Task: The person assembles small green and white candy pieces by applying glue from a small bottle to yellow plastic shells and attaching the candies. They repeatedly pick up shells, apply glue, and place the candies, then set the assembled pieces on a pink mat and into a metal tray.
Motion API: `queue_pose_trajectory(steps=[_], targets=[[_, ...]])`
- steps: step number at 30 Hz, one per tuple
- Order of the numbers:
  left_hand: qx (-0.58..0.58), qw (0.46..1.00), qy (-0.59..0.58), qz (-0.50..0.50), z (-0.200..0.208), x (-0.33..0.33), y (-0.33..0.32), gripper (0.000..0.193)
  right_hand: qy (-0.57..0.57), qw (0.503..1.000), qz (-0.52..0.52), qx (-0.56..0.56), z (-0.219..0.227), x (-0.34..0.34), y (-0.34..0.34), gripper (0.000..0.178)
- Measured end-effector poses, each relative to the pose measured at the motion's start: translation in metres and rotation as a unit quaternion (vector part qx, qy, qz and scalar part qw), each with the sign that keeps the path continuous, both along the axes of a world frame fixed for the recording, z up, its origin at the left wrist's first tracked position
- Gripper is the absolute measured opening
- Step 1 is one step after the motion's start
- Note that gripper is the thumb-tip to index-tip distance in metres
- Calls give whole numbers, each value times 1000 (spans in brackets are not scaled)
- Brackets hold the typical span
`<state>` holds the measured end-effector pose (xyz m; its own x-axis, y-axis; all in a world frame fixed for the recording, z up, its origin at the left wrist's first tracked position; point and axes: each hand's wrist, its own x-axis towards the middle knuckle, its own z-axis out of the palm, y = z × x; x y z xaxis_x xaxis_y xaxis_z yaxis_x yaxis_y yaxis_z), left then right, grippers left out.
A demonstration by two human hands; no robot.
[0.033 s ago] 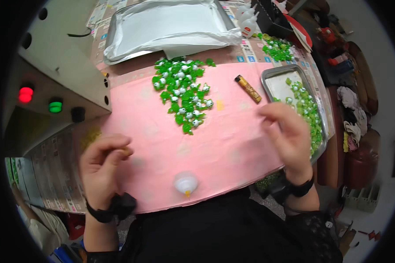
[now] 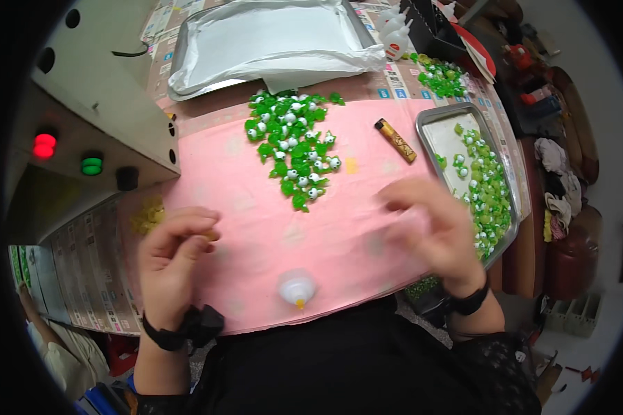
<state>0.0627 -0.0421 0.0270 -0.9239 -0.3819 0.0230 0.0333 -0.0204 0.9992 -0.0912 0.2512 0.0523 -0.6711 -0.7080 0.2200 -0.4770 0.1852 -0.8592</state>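
Observation:
My left hand (image 2: 175, 259) is closed in a pinch over the left part of the pink cloth (image 2: 256, 235). A small yellowish piece shows at its fingertips, partly hidden. Beside that hand lies a little pile of yellow translucent pieces (image 2: 147, 216). Blurred by motion, my right hand (image 2: 436, 232) hovers over the cloth's right side, and its fingers are too smeared to read. Green plastic pieces with white eyeball-like beads (image 2: 291, 145) form a heap beyond both hands. Between my wrists, a squat white squeeze bottle (image 2: 298, 285) points its yellow tip toward me.
A metal tray (image 2: 428, 135) at right holds many green-and-white pieces. Near it lies a gold-and-black lighter (image 2: 396, 141). A lined tray (image 2: 277, 41) stands at the back, by white bottles (image 2: 396, 41). A grey machine with red and green lamps (image 2: 91, 164) borders the left.
My right hand has swung left from the metal tray's edge to over the cloth. The left hand stays pinched, shifted slightly right as the whole view shifts.

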Motion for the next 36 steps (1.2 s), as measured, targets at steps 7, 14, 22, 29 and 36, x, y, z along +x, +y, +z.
queue_pose_trajectory(steps=[7, 14, 22, 29, 36], targets=[[207, 976, -54, -46, 5, -2, 23, 18, -7, 974, 225, 4, -49, 48, -56, 48], [223, 970, -88, -36, -5, -1, 30, 20, -95, 987, 111, -71, -34, 41, -54, 45], [303, 946, -105, -49, -10, -4, 39, 28, -204, 977, 2, -63, -36, 37, -48, 47], [450, 886, -56, -95, -26, 1, 38, 37, -345, 923, -76, -153, -33, 38, -48, 39], [522, 843, -75, -106, -33, 2, 44, 38, -115, 962, -63, -241, -26, 33, -46, 38]])
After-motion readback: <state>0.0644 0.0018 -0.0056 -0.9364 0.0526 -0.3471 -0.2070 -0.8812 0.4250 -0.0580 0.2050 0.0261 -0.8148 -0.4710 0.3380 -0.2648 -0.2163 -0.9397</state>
